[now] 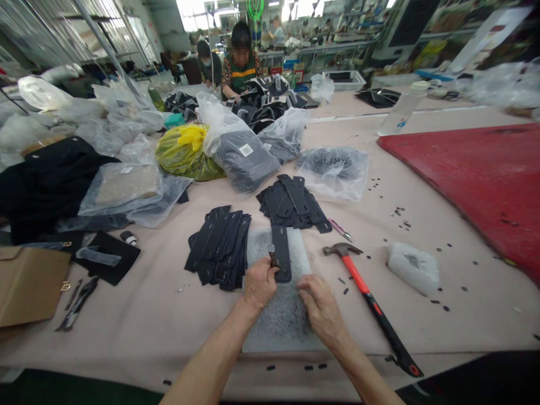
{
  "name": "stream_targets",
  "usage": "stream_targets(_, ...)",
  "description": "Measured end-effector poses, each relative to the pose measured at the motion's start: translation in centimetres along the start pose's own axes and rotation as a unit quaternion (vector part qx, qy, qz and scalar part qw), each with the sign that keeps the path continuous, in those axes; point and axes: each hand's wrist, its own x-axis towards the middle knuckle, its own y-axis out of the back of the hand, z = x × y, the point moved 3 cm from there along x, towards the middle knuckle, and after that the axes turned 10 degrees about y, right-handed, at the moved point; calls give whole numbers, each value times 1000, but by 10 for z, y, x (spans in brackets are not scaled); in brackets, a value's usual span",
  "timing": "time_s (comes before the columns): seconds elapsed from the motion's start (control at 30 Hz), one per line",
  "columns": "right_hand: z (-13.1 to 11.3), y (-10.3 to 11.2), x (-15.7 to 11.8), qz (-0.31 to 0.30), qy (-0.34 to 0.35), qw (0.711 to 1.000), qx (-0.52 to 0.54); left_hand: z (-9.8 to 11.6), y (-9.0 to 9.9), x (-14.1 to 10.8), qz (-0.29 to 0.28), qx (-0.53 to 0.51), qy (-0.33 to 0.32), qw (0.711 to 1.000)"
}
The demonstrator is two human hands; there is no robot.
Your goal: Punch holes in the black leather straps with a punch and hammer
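A person's left hand (258, 286) grips a short, slim brown tool with a silvery top (271, 249) over a long, flat black strip (282, 250), which lies on a speckled, pale grey rectangular board (278, 323) along the near edge of a pink cloth-covered surface (160, 315). The tool stands close to upright by the strip's left side; whether its tip touches the strip cannot be told. With no clamp in view, the strip looks free to turn, and a nudge from either hand could throw the tool out of line. The fanned heap of black strips (217, 247) just left of the board could slide into the work if a wrist brushed it. An orange-and-black claw hammer (356, 275), its grip end at the near edge, could be swung or knocked by the right forearm. The left fingers are closed on the tool. Those of the right hand (323, 306) are curled beside the strip's near right corner, apart from it; whether they pinch something small cannot be told.
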Motion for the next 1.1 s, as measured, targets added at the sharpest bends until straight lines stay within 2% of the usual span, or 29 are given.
stream_targets(0.1, 1, -6, 16, -15, -4, 998, -55, -1, 0, -1, 3, -7, -4, 1000)
stream_targets(0.3, 0, -18, 49, -91, 0, 981, -174, 0, 1, -1, 6, -22, 7, 1000)
stream_targets(0.53, 8, -15, 63, -140, 61, 976, -153, -6, -1, 0, -2, -19, 18, 1000)
stream_targets(0.83, 15, -13, 59, -102, 70, 984, -127, -6, 1, 1, -14, -23, 39, 999)
stream_targets(1.0, 3, -13, 32, -22, 22, 989, -146, -6, 2, 1, -18, -39, 51, 998)
stream_targets(1.1, -8, -15, 12, -18, 26, 984, -174, -5, 5, 3, -24, -77, 54, 995)
